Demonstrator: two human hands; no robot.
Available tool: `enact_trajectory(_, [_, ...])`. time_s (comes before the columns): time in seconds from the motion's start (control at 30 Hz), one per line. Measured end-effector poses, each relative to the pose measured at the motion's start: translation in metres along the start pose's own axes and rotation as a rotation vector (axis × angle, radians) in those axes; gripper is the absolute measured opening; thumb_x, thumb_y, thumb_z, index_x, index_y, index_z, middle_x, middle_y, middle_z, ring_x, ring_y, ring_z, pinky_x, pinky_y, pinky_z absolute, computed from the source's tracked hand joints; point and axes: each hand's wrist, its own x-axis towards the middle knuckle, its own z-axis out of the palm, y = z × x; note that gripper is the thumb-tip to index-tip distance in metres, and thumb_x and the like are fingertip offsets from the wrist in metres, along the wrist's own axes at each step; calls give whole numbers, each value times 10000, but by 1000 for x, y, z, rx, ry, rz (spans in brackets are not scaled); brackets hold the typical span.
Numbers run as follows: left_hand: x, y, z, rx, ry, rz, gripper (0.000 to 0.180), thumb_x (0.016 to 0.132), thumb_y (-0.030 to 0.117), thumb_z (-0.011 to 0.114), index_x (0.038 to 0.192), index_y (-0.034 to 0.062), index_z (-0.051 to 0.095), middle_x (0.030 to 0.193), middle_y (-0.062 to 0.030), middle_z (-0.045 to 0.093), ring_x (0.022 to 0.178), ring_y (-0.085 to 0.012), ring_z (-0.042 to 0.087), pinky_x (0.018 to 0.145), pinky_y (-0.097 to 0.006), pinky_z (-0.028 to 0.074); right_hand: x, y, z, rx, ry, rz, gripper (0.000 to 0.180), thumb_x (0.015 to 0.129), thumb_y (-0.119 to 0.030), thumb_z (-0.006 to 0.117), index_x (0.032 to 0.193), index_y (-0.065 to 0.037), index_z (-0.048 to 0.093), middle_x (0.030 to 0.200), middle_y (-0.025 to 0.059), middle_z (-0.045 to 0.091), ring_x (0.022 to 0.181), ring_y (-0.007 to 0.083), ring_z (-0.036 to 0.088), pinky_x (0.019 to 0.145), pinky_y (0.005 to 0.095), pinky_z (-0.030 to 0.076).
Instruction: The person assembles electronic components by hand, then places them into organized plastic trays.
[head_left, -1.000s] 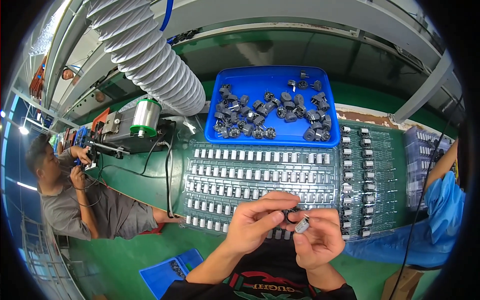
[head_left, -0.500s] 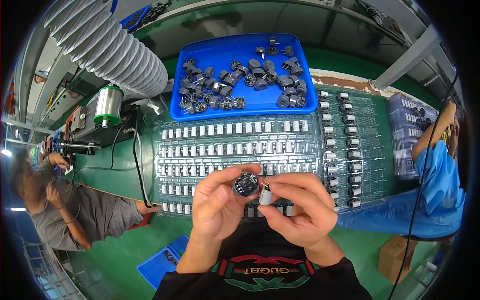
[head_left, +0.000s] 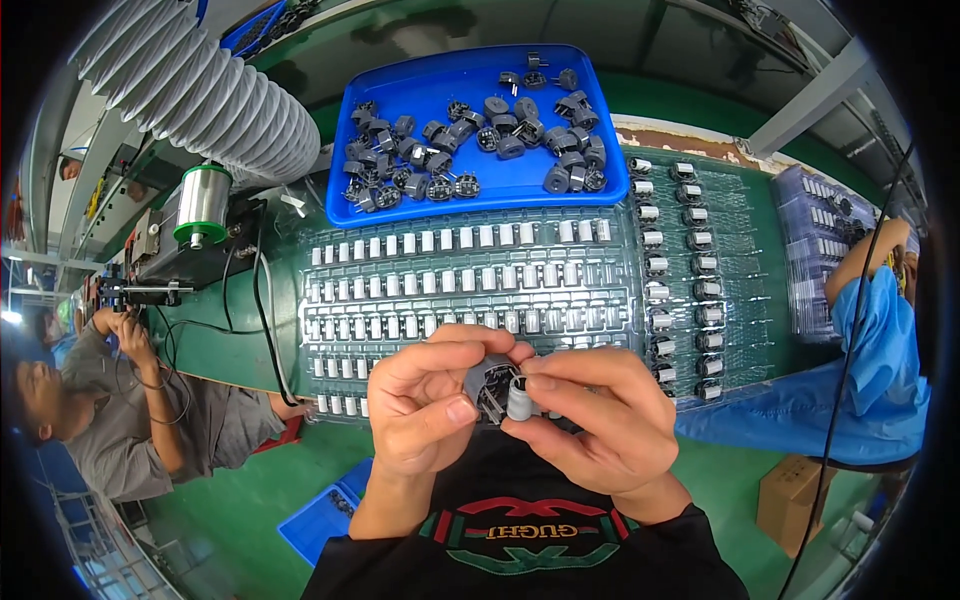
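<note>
Close in front of my chest, my left hand [head_left: 418,412] grips a round dark grey plastic part [head_left: 486,384], its open face with metal contacts tilted toward the right. My right hand [head_left: 612,418] pinches a small silver cylindrical capacitor [head_left: 520,404] between thumb and fingers. The capacitor's dark end is up, right against the open side of the round part; its leads are hidden there. Beneath the hands lie clear plastic trays [head_left: 440,268] with rows of similar silver cylinders. Behind them, a blue tray [head_left: 400,100] bears many loose round grey parts.
At left stand a spool of silver wire [head_left: 203,207] with green flanges, cables and a ribbed white duct [head_left: 215,85]. A seated person [head_left: 110,420] works there; another in blue [head_left: 880,360] is at right beside stacked trays [head_left: 800,250]. A cardboard box [head_left: 790,505] sits on the floor.
The capacitor has come up against the round part, and its leads no longer show. My left hand has turned the part's open face more to the right. The view has shifted slightly.
</note>
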Motion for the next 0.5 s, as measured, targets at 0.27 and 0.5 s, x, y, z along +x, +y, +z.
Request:
enact_trajectory(0.27, [1,-1,5,-29,5,-10,322,784,-73,610,1105,-90,603,1181,-295,564,1143,-455,566,986,-553,475,-3,3,-1,49,-7,-58,393,665,-19,845,1032,8,706,1011,129,660,754,196,678,588,263,551])
enact_trajectory(0.5, [1,-2,5,-48,2,-12,312,784,-85,603,1095,-103,598,1176,-304,559,1143,-454,567,984,-550,481,-7,5,0,76,-4,-56,427,653,-2,852,1051,3,698,1029,116,640,730,179,669,580,254,548])
